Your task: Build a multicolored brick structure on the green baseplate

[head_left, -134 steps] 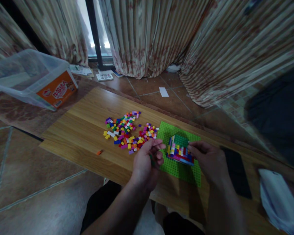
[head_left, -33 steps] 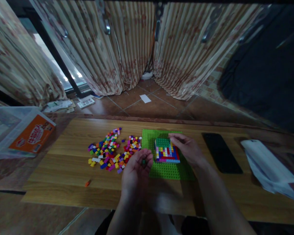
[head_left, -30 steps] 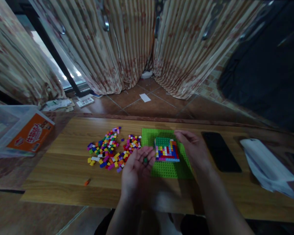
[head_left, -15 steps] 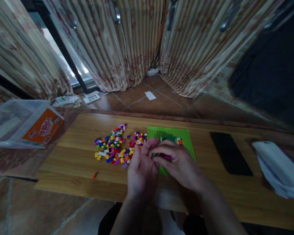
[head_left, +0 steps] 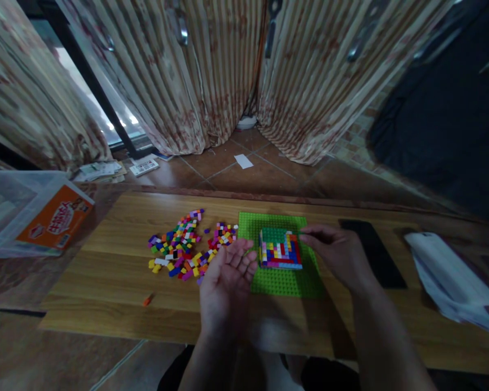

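My left hand [head_left: 230,282] is held palm up over the table's front part, fingers loosely curled and apart. Whether a small piece lies among its fingers is too blurred to tell. My right hand [head_left: 338,252] is pinched, thumb against fingertips, just right of a block build; anything between the tips is too small to make out. That build of toy bricks [head_left: 279,252], with a green patch at the back and rows of red, yellow, blue and white, sits on a green studded baseplate [head_left: 285,285]. Loose bricks [head_left: 179,244] in many colours lie heaped left of my left hand.
One orange brick [head_left: 147,300] lies apart at the table's front left. Beyond the left end stands a clear plastic bin [head_left: 20,217] with an orange label. Right of the baseplate are a black flat object [head_left: 385,266] and a white package [head_left: 452,271]. Curtains [head_left: 212,81] hang behind.
My right hand has left my left palm and moved right, past the build, which shows now. My left hand has shifted slightly left and down. The camera view has turned a little right.
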`<state>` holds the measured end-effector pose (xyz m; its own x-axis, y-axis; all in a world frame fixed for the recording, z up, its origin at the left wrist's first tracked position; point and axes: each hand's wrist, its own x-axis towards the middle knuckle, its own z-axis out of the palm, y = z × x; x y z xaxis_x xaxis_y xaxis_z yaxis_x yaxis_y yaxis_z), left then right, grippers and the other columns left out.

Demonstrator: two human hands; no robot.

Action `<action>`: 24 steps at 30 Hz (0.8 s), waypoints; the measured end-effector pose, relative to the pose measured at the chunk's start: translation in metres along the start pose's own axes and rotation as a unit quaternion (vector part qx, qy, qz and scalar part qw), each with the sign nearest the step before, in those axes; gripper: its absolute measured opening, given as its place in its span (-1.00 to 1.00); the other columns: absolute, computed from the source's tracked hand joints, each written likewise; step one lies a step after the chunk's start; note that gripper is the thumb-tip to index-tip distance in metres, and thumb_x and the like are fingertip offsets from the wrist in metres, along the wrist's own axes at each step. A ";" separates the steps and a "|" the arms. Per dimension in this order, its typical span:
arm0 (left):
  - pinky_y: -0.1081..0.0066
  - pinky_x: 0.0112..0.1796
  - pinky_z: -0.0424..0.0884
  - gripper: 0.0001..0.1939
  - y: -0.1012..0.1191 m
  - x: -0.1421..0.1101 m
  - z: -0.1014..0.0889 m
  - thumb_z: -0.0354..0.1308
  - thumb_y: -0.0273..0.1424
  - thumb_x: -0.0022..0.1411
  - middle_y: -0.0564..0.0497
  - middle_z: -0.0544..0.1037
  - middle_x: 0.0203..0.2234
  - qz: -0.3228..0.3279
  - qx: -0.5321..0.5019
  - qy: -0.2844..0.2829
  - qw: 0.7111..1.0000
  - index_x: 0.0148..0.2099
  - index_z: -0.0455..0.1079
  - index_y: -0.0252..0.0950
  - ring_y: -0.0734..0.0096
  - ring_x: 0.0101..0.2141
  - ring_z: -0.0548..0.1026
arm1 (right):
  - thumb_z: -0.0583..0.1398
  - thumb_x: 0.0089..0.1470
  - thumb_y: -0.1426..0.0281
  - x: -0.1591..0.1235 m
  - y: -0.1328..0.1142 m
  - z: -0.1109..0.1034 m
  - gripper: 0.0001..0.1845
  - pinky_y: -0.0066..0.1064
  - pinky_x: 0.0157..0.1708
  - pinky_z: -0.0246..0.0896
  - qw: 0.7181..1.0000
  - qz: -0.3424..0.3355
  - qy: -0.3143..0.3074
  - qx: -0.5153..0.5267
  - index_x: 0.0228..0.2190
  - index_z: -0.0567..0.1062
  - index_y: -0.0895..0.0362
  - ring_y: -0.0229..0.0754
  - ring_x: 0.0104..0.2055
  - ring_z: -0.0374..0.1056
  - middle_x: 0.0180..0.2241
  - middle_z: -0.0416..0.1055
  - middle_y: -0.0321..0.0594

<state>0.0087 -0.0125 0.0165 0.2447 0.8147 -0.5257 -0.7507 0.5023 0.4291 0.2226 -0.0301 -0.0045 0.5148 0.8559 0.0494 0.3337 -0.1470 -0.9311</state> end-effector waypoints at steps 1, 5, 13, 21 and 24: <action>0.42 -0.25 0.41 -0.69 0.000 0.000 0.000 0.18 -0.22 0.17 -0.12 0.57 -0.28 -0.004 0.000 0.003 1.000 -0.23 0.53 -0.39 0.41 -0.32 0.51 | 0.36 -0.13 0.23 0.000 0.003 0.003 -0.79 -0.26 -0.29 0.38 1.000 0.003 -0.017 -0.006 -0.43 0.63 0.08 -0.11 -0.34 0.48 -0.40 0.59 -0.23; 0.45 -0.29 0.41 -0.70 0.000 0.000 0.002 0.17 -0.23 0.18 -0.10 0.56 -0.31 -0.017 -0.004 0.008 1.000 -0.25 0.52 -0.40 0.44 -0.36 0.50 | 0.30 -0.03 0.24 0.000 0.004 0.017 -0.81 -0.27 -0.28 0.35 0.997 -0.017 -0.054 -0.059 -0.38 0.63 0.07 -0.13 -0.33 0.48 -0.36 0.60 -0.24; 0.46 -0.30 0.41 -0.72 0.000 0.000 -0.002 0.19 -0.26 0.18 -0.09 0.56 -0.33 -0.015 0.002 -0.007 1.000 -0.24 0.52 -0.41 0.46 -0.38 0.49 | 0.29 -0.04 0.26 0.001 0.003 0.023 -0.81 -0.27 -0.27 0.36 0.996 -0.029 -0.031 -0.084 -0.38 0.63 0.07 -0.11 -0.31 0.50 -0.35 0.61 -0.22; 0.47 -0.31 0.41 -0.75 0.000 0.000 -0.004 0.21 -0.30 0.16 -0.08 0.56 -0.34 -0.011 0.008 0.003 1.000 -0.24 0.52 -0.41 0.47 -0.39 0.48 | 0.31 -0.07 0.25 0.002 0.007 0.024 -0.74 -0.26 -0.28 0.40 0.999 -0.012 -0.026 -0.047 -0.32 0.62 0.11 -0.09 -0.31 0.51 -0.34 0.61 -0.17; 0.46 -0.31 0.40 -0.75 -0.001 0.000 -0.003 0.21 -0.29 0.16 -0.08 0.56 -0.34 -0.011 0.014 0.001 1.000 -0.24 0.52 -0.40 0.47 -0.39 0.48 | 0.29 -0.05 0.24 0.003 0.009 0.023 -0.73 -0.25 -0.27 0.40 0.999 -0.006 -0.024 -0.028 -0.31 0.61 0.11 -0.10 -0.31 0.51 -0.33 0.61 -0.17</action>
<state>0.0071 -0.0138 0.0140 0.2600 0.8024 -0.5371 -0.7272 0.5287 0.4378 0.2088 -0.0176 -0.0214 0.4732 0.8800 0.0416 0.3840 -0.1635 -0.9087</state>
